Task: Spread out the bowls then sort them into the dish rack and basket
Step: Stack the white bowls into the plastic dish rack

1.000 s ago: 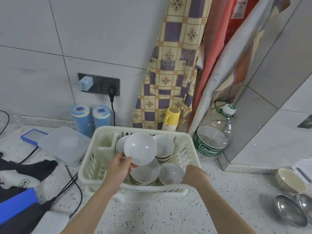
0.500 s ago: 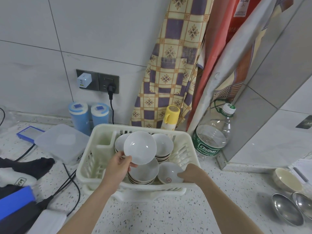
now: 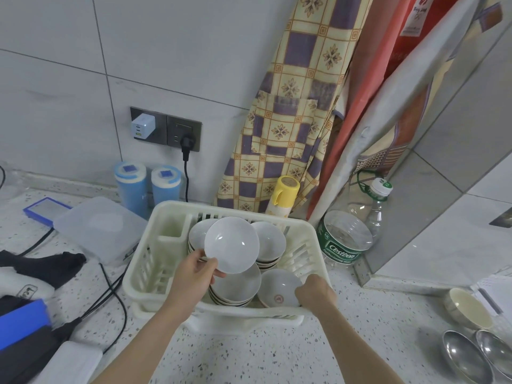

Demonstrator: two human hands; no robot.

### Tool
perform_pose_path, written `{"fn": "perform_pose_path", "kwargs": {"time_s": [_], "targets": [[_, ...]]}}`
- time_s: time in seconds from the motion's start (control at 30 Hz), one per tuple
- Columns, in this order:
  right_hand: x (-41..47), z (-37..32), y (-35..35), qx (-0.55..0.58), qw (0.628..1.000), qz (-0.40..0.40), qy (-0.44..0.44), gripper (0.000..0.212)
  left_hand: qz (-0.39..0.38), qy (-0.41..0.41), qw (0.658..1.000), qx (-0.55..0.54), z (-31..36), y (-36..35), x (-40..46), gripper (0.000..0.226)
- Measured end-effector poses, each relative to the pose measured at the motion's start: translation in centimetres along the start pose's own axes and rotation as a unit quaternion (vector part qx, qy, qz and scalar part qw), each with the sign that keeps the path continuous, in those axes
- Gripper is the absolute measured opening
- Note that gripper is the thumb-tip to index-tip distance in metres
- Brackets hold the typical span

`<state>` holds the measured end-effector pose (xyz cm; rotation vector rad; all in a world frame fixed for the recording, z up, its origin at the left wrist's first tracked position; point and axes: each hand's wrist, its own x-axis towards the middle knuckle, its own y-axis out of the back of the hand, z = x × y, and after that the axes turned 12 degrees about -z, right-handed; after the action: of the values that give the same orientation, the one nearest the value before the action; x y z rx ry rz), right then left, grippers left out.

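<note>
Over the dish rack (image 3: 155,261) | left hand (image 3: 194,275) pinches a raised white bowl (image 3: 231,244) by its rim | right hand (image 3: 314,293) grips the small bowl (image 3: 278,291) in the rack's near right corner

Checked apron (image 3: 288,112) hangs on the tiled wall, yellow-capped bottle (image 3: 283,195) below it. Two blue canisters (image 3: 146,187) under the wall socket (image 3: 166,128) with a black plug (image 3: 186,142). Clear water bottle (image 3: 352,231) at right, lidded plastic container (image 3: 99,228) at left, all on the speckled counter (image 3: 263,353).
</note>
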<state>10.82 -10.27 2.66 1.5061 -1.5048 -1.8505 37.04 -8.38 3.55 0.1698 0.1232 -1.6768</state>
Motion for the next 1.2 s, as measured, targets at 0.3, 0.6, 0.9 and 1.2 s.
{"fn": "perform_pose_path", "kwargs": {"time_s": [0.3,0.6,0.9,1.2], "targets": [[-0.3,-0.6,-0.7,-0.018,0.999,0.045,-0.008,0.010,-0.002,0.006,1.000,-0.011,0.0,0.0,0.0,0.021],[-0.6,-0.5,0.0,-0.053,0.998,-0.010,0.031,0.029,0.004,0.008,1.000,0.002,0.1,0.2,-0.3,0.018],[-0.9,0.2,2.2,-0.157,0.984,-0.044,0.066,0.046,0.077,-0.035,0.996,-0.038,0.0,-0.3,-0.4,0.022],[-0.2,0.0,0.9,-0.185,0.980,-0.024,0.074,0.056,0.096,-0.035,0.994,-0.038,-0.3,-0.4,0.1,0.023]]}}
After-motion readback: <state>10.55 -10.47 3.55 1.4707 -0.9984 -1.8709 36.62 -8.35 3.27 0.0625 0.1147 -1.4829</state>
